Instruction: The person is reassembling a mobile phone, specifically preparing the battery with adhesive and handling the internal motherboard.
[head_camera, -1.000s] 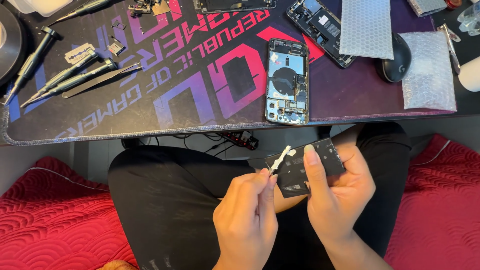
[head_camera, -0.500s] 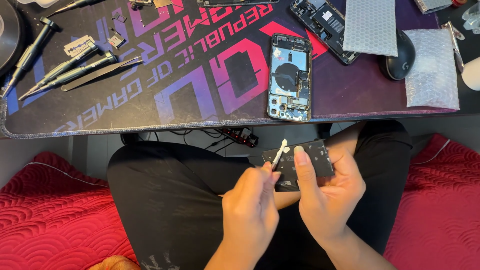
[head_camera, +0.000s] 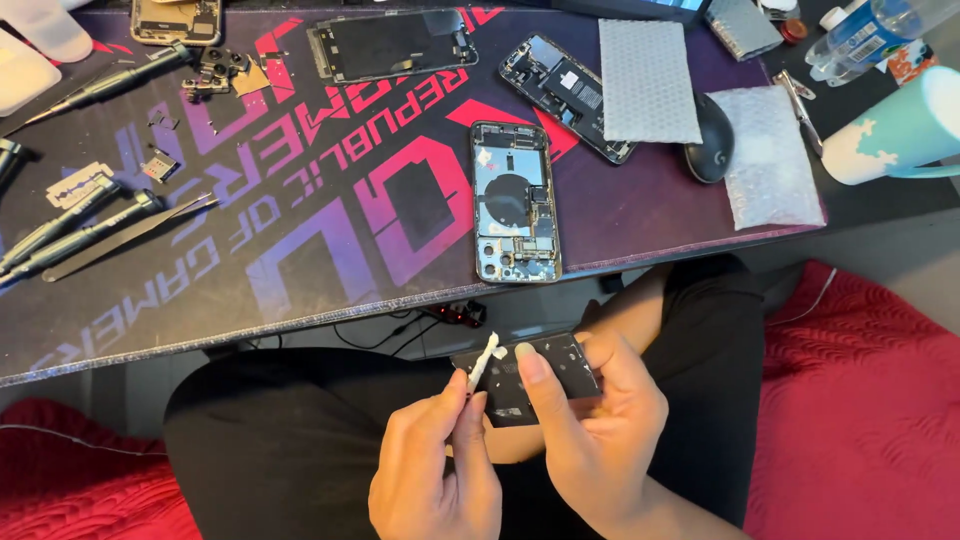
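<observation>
Right hand (head_camera: 590, 435) grip clamped on a black phone battery (head_camera: 535, 375), left hand (head_camera: 435, 470) grip pinching a white adhesive strip (head_camera: 483, 362) at its left edge, opened phone (head_camera: 514, 202) on the desk (head_camera: 300, 250) beyond.

this looks like a home phone-repair corner rather than a proper shop: a table (head_camera: 880, 215) carries a large gaming mat (head_camera: 300, 200), on which lie an opened phone body (head_camera: 514, 203), a second gutted phone (head_camera: 568, 92), a detached screen (head_camera: 392, 44), screwdrivers (head_camera: 70, 222), a razor blade (head_camera: 78, 183) and bubble-wrap pouches (head_camera: 768, 156). a computer mouse (head_camera: 709, 150), a mug (head_camera: 895, 128) and a red quilted bedspread (head_camera: 860, 400) beneath the seated person give it a domestic feel.
</observation>
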